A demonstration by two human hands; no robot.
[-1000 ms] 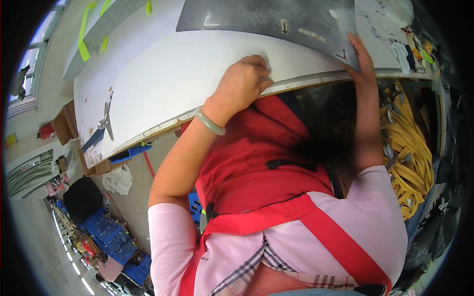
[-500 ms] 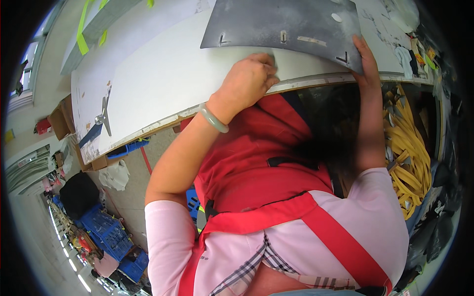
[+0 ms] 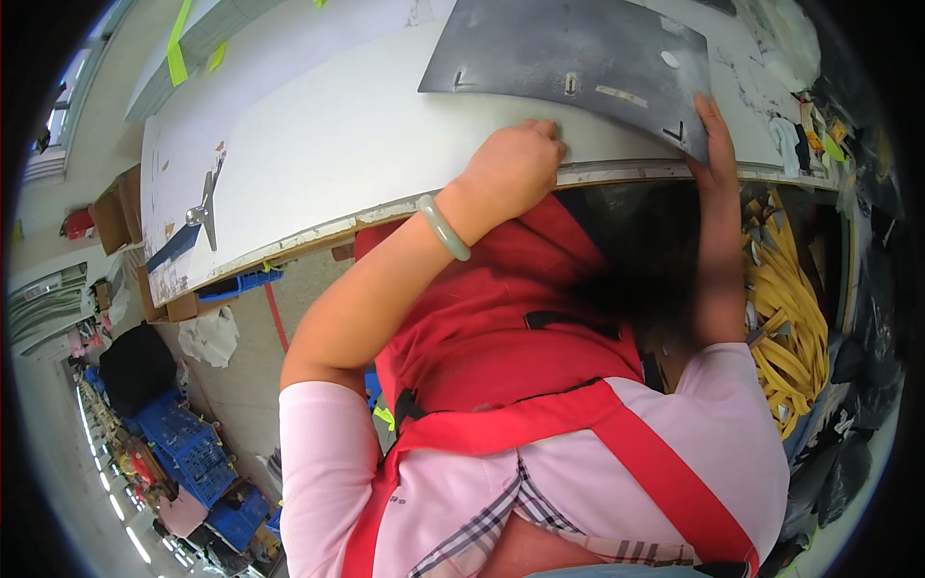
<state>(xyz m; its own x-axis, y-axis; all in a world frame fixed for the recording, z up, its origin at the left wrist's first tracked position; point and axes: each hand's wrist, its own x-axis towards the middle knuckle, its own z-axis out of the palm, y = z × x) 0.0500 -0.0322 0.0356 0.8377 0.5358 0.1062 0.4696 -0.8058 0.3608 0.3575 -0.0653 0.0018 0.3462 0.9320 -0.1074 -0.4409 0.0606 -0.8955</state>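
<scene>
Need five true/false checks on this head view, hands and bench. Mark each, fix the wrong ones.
1. The right hand grips the edge of the grey slotted sheet. True.
2. The left hand holds the grey slotted sheet too. False: the left hand is at the near edge of the white table, apart from the sheet.
3. The scissors lie near the white table's left end. True.
4. The yellow straps are piled on the tabletop. False: the yellow straps are bunched off the table, at right.
5. The apron is red. True.
</scene>
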